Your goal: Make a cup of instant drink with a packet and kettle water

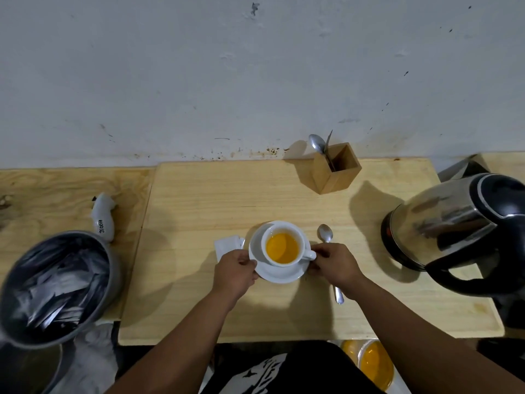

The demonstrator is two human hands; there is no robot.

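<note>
A white cup (pixel 300 242) full of orange drink stands on a white saucer (pixel 257 245) in the middle of the wooden board (pixel 199 200). My left hand (pixel 234 273) grips the saucer's left rim. At the right side my right hand (pixel 335 265) holds the saucer just below the cup's handle. A white packet (pixel 225 245) lies flat behind my left hand, touching the saucer. A metal spoon (pixel 326 234) lies on the board right of the cup, its handle partly hidden under my right hand. The steel kettle (pixel 454 223) with a black handle stands at the right edge.
A wooden holder (pixel 336 169) with a spoon stands at the back of the board. A grey bin (pixel 56 285) lined with a dark bag sits at the left, a small white object (pixel 103 220) behind it. A container of orange liquid (pixel 375 362) sits below the table's front edge.
</note>
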